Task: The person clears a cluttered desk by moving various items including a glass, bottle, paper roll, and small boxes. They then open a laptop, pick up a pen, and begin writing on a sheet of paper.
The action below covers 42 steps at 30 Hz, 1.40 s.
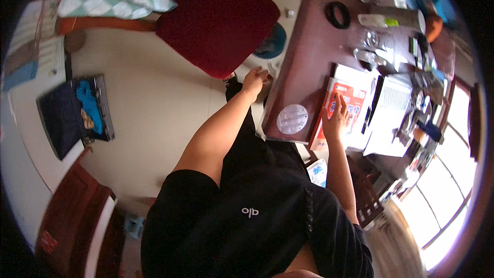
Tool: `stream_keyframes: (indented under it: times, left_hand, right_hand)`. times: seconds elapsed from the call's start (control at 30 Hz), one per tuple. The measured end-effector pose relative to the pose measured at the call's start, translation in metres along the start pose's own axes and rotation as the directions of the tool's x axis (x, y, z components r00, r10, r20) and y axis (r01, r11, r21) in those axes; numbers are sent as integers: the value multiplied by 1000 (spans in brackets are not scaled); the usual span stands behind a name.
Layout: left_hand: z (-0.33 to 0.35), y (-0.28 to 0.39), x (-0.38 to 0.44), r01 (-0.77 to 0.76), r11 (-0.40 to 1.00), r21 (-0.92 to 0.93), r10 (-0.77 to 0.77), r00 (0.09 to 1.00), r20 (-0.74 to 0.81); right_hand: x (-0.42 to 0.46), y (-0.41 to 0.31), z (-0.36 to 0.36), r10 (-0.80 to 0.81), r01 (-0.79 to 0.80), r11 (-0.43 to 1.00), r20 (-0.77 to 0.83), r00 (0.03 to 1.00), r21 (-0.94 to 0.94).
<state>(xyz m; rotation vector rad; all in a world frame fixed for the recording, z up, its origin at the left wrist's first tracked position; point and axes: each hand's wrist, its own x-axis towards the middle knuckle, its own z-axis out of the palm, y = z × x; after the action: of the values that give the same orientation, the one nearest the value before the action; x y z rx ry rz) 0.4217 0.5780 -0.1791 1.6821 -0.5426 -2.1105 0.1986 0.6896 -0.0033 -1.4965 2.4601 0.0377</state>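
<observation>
My right hand point(338, 117) lies on a red, printed book or flat box point(350, 96) at the near edge of the dark red table point(305, 58). Its fingers are spread over the cover, not wrapped around it. White papers point(345, 72) lie partly beneath and beside the red item. Beside the table's left edge hangs my left hand point(254, 83), fingers curled. Something pale and translucent is close to those fingertips; blur hides whether they hold it. A round white lacy coaster point(292, 119) sits on the table's near corner, between my hands.
A red-cushioned seat point(224, 19) stands ahead, with a blue round object point(272, 42) beside it. Farther along the table are a black tape roll point(337, 15), a clear bottle point(368, 58) and an open notebook point(393, 96). An open case point(94, 108) lies at left.
</observation>
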Motion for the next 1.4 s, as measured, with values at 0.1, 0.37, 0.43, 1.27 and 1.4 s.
stream_keyframes:
  times: [0.1, 0.37, 0.43, 1.27, 1.4]
  left_hand:
    - [12, 23, 4, -4, 992, 126, -1, 999, 40]
    - [63, 94, -78, -559, 819, 130, 529, 823, 205]
    - [89, 99, -107, -341, 931, 131, 268, 882, 387]
    - [199, -4, -149, -30, 933, 358, -50, 976, 211]
    - [183, -18, -131, -82, 971, 222, -1, 937, 350]
  right_hand:
    - [-3, 11, 10, 21, -15, 993, -45, 999, 117]
    - [-4, 28, -1, 168, -150, 972, -86, 982, 178]
    - [-1, 59, 8, 176, -135, 967, -187, 966, 216]
    - [-17, 201, 10, 224, -207, 919, -13, 975, 336]
    - [-18, 192, 7, 244, -230, 922, -6, 970, 313]
